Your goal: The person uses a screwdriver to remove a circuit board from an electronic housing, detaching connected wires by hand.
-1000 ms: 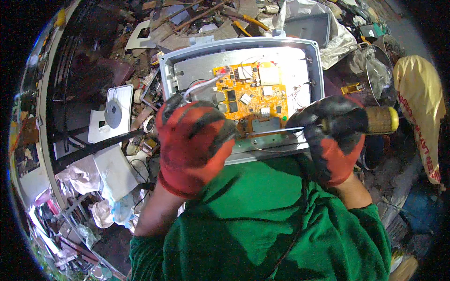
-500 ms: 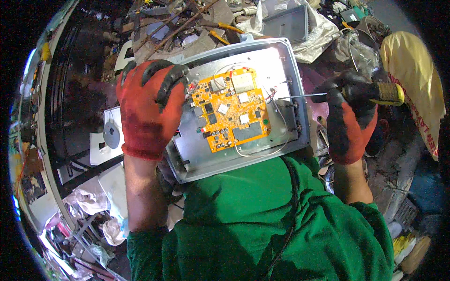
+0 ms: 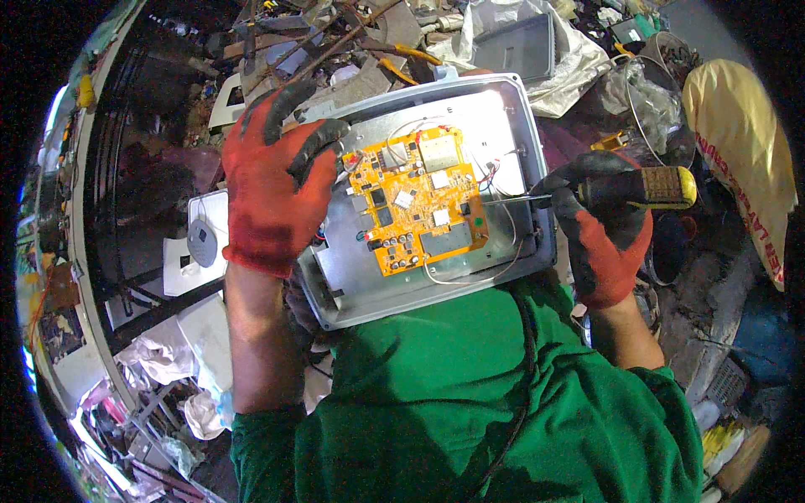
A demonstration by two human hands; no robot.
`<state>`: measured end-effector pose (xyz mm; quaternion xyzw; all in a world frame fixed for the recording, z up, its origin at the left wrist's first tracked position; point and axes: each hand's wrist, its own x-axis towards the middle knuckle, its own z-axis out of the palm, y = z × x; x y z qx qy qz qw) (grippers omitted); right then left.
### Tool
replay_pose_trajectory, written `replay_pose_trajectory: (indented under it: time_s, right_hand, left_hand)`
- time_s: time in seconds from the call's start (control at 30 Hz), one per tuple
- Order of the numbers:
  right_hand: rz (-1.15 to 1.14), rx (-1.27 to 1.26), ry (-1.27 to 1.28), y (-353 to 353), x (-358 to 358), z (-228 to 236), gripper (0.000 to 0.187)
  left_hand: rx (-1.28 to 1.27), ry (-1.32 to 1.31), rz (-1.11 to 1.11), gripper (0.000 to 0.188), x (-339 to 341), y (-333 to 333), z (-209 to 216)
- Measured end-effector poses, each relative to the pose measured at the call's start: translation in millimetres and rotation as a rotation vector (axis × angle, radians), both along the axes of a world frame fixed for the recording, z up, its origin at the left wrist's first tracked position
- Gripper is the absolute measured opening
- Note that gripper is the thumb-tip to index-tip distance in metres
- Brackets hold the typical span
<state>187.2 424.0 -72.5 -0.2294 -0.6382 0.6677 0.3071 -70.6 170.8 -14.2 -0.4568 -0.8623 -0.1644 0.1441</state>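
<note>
A grey enclosure (image 3: 537, 159) lies tilted on my lap, with an orange circuit board (image 3: 411, 220) inside on a metal plate (image 3: 352, 289). My left hand (image 3: 281, 176), in a red and black glove, is over the enclosure's left side. Its fingers are apart, and the lower black fingertip comes close to the board's upper left corner. In a matching glove, my right hand (image 3: 599, 226) grips a screwdriver (image 3: 662, 188) with a black and yellow handle. The shaft points left, its tip at the board's right edge; whether it touches is unclear. Thin wires loop around the board.
Scrap and bent rods pile up beyond the enclosure. A grey lid (image 3: 516, 46) lies on a white sack (image 3: 579, 71) there. To the right stands a yellow sack (image 3: 742, 142). White plastic parts (image 3: 189, 268) sit at the left beside a metal frame. A black cord (image 3: 528, 360) runs down my green clothing.
My right hand has moved left and down, bringing the screwdriver tip to the board's right edge. My left hand's fingers have spread apart, the upper one lifting.
</note>
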Motion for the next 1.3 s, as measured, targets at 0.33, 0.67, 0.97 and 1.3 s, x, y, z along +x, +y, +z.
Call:
replay_pose_trajectory:
  time_s: [0.33,0.67,0.97,1.3]
  right_hand:
    - [0.492,0.392,-0.023,-14.6,-4.8,14.1,0.074]
    - [0.65,0.522,-0.13,-35.5,-7.9,32.9,0.043]
    - [0.451,0.456,0.029,-32.4,5.5,31.0,0.032]
    - [0.425,0.66,-0.186,-21.1,6.3,27.5,0.022]
  left_hand:
    - [-0.074,-0.121,-0.117,0.096,48.2,-7.9,8.9]
    - [-0.285,-0.239,-0.11,0.101,85.7,-16.9,1.1]
    - [-0.323,-0.227,-0.071,0.098,93.8,-13.1,-2.2]
    - [-0.323,-0.179,-0.057,0.098,88.2,-6.7,-6.0]
